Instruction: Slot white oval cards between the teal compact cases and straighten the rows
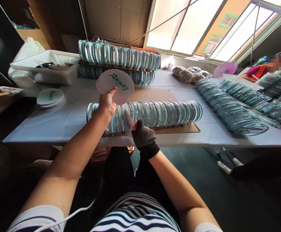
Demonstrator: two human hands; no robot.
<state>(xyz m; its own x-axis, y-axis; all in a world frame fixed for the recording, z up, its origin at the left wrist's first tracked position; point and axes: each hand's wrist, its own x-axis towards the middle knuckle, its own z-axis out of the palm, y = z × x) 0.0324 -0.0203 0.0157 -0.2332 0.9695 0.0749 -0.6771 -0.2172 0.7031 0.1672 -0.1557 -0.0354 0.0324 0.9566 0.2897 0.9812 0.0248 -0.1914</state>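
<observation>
My left hand (pixel 108 101) is closed on a round white card (pixel 115 85) printed "Sbeauty", thumb on its face, above a long row of round glass-like discs (pixel 164 113). My right hand (pixel 144 135), in a dark dotted glove with bare fingertips, pinches the edge of another printed white card (pixel 128 121). That second card stands upright against the discs near the left part of the row. The row stands on edge along brown cardboard (pixel 179 129) at the table's front.
A stack of printed cards (pixel 50 98) lies on the white-covered table (pixel 70 129) at left. Behind are a white basket (pixel 55 75) and more disc rows (pixel 118 58). Further rows (pixel 229 106) and a person in bright clothing (pixel 258 71) are at right.
</observation>
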